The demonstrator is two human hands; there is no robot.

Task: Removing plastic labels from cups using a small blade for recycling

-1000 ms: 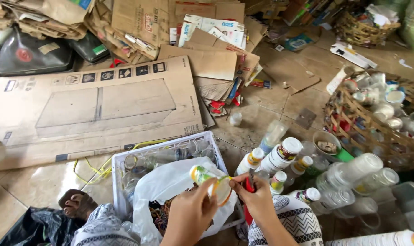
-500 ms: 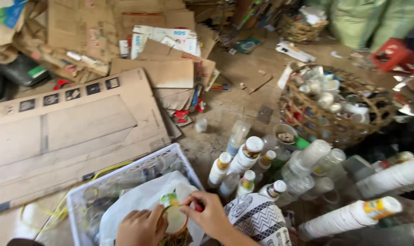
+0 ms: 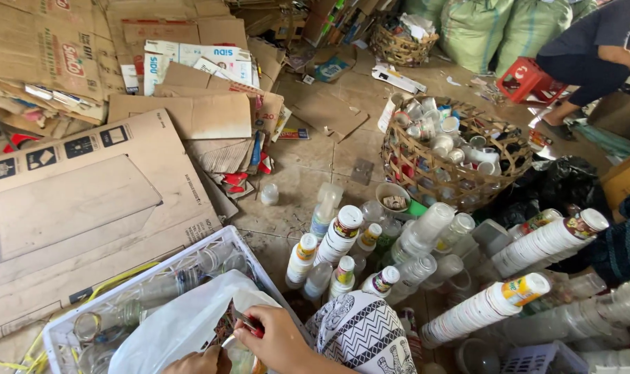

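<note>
Both hands work low over the white crate (image 3: 65,332).

The right hand (image 3: 277,339) pinches a red-handled blade (image 3: 249,324) against a plastic cup (image 3: 239,354), which the left hand (image 3: 194,361) grips from below, just beside the white bag (image 3: 183,322).

A crate (image 3: 211,253) sat on the floor (image 3: 308,163) at the near left, a plastic bag (image 3: 183,325) in it. Flattened cardboard (image 3: 79,201) lay behind it. Stacked cups (image 3: 339,239) stood right of the crate, a wicker basket (image 3: 453,170) beyond them.
</note>
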